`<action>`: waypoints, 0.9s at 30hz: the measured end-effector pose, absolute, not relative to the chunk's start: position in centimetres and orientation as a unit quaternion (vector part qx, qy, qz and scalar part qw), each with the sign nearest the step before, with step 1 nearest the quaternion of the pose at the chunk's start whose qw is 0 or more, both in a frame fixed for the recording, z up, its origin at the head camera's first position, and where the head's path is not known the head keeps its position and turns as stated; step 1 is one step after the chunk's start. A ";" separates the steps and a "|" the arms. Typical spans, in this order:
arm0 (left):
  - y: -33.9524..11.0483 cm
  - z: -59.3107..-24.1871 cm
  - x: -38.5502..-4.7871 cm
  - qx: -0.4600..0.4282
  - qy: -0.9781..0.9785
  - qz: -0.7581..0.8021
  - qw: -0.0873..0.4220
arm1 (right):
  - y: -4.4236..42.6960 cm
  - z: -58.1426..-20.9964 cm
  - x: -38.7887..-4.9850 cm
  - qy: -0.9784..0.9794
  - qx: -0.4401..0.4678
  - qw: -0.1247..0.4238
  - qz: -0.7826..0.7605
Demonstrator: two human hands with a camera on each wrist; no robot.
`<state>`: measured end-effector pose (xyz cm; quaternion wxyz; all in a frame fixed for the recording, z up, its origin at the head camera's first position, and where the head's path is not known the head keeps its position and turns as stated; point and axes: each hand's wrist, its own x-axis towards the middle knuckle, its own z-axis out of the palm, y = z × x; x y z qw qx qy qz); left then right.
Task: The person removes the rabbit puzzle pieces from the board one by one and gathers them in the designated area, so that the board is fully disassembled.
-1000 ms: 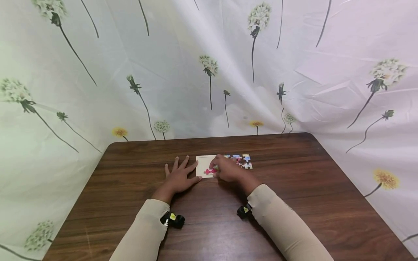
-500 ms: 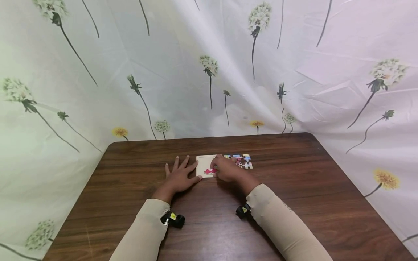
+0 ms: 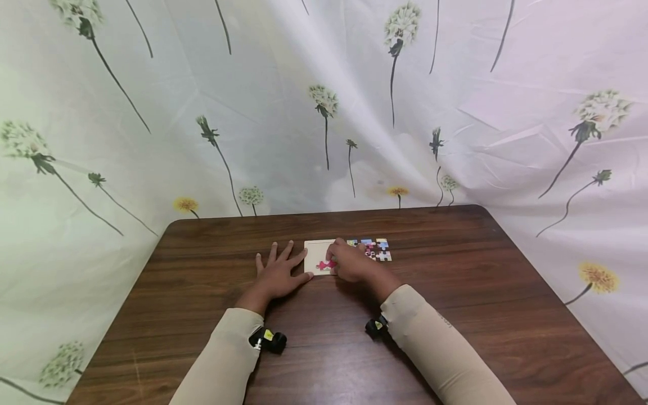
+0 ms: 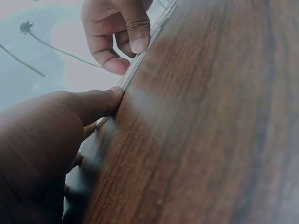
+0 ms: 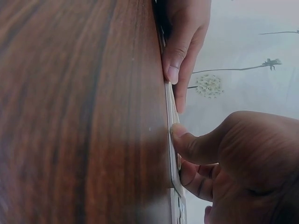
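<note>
A thin pale puzzle board (image 3: 316, 251) lies flat on the table, with red-and-green printed puzzle pieces (image 3: 323, 265) along its near side. My left hand (image 3: 277, 277) rests on the table with fingers spread, its thumb and index finger touching the board's left side. Over the board's right part, my right hand (image 3: 352, 262) bends its thumb and fingers together on a puzzle piece, which they mostly cover. The right wrist view has the right thumb (image 5: 184, 140) low at the board's near edge (image 5: 171, 112). Loose puzzle pieces (image 3: 382, 250) lie just right of the board, partly hidden behind the right hand.
The brown wooden table (image 3: 324, 349) runs up to a hanging cloth (image 3: 273, 112) printed with dandelions. Both forearms wear light sleeves, and a black wrist camera (image 3: 268, 341) is strapped to the left one, another wrist camera (image 3: 376, 327) to the right.
Almost nothing differs. The right hand and wrist have shifted very slightly while staying at the same spot on the board; the left hand holds its place.
</note>
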<state>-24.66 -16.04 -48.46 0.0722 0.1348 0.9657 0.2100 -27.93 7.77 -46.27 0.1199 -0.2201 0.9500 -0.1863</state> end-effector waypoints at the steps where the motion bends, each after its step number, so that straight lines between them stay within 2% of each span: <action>1: -16.0 -48.5 -24.7 0.135 0.966 0.210 0.072 | 7.8 -46.3 -27.9 0.950 -0.220 0.120 -0.187; 27: -16.0 -48.9 -25.0 0.135 0.966 0.205 0.077 | 7.7 -46.4 -28.0 0.950 -0.219 0.116 -0.189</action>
